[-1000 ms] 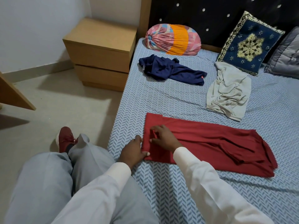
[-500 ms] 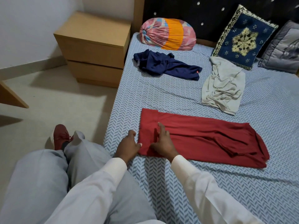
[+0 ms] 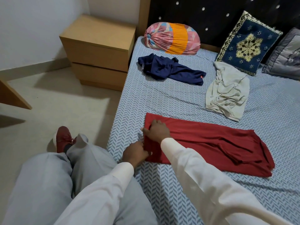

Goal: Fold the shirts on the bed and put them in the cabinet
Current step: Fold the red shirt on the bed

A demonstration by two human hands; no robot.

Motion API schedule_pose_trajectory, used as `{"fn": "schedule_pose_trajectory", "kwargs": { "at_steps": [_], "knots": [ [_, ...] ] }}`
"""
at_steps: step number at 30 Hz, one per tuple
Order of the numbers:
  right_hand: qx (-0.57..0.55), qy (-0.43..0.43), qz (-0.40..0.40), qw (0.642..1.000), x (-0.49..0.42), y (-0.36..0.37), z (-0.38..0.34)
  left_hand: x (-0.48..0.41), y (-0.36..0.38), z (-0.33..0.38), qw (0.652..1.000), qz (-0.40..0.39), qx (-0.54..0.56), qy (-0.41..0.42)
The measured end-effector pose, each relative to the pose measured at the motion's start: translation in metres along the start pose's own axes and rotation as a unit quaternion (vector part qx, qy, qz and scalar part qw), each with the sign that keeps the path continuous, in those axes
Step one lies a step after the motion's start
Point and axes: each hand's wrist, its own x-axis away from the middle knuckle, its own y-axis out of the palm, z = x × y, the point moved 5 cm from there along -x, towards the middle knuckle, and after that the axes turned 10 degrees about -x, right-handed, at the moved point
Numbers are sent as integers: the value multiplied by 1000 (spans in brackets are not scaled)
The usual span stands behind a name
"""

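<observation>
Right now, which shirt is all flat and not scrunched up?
The red shirt, laid long and flat; the navy shirt and cream shirt lie crumpled farther up.

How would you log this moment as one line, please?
step: folding red shirt | left hand: pinches its near corner | right hand: grips same end | unfolded: navy shirt, cream shirt | surface: bed
</observation>
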Motion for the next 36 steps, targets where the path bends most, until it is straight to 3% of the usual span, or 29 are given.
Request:
{"fn": "schedule_pose_trajectory", "kwargs": {
  "at_steps": [5,9,12,18,22,26,29,32,36],
  "knots": [
    [77,13,23,997,-10,-2,-24,-9,19,-9,979,-108,171,1],
    [82,-24,26,996,-17,-5,-38,-12,19,-17,969,-108,220,8],
    [85,-50,14,995,-23,-11,-63,-6,-7,-29,968,-61,242,12],
    [57,-108,7,992,-45,-1,-183,13,-116,-103,967,164,188,-50],
    [-5,-79,-40,996,-49,11,-212,22,-148,-125,961,194,194,-46],
    [-109,-79,-68,989,-38,9,-175,38,-131,-101,959,193,209,10],
    [-253,-93,-63,961,-24,-7,-123,43,-110,-73,951,165,249,84],
    [-417,-61,-61,905,1,-24,-61,36,-87,-49,966,134,168,141],
    [-476,-34,-34,878,25,-43,24,25,-56,-22,989,80,-15,120]
  ]
}}
